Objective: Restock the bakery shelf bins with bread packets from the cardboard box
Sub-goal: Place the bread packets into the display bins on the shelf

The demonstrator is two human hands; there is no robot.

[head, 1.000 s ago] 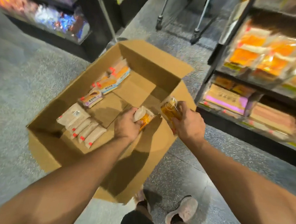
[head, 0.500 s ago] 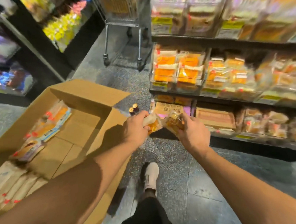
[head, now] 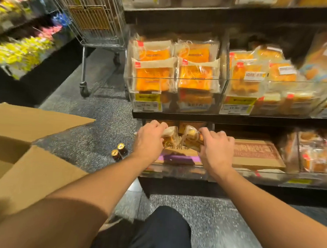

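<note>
head view: the left hand (head: pixel 151 140) grasps a bread packet (head: pixel 169 137) and the right hand (head: pixel 216 148) grasps another, the second packet (head: pixel 191 138); both are held over the low bin (head: pixel 174 171), above a flat carton (head: pixel 178 156) with a purple band whose print is too blurred to read. the yellow tag (head: pixel 147 98) on the upper bin (head: pixel 175 86), stacked with orange-labelled loaves, reads about 19.90. the box (head: pixel 30 165) stands open at left, its contents out of view. two small bottles (head: pixel 119 152) stand on the floor beside the shelf, and a wire cart (head: pixel 92 16) behind them.
</note>
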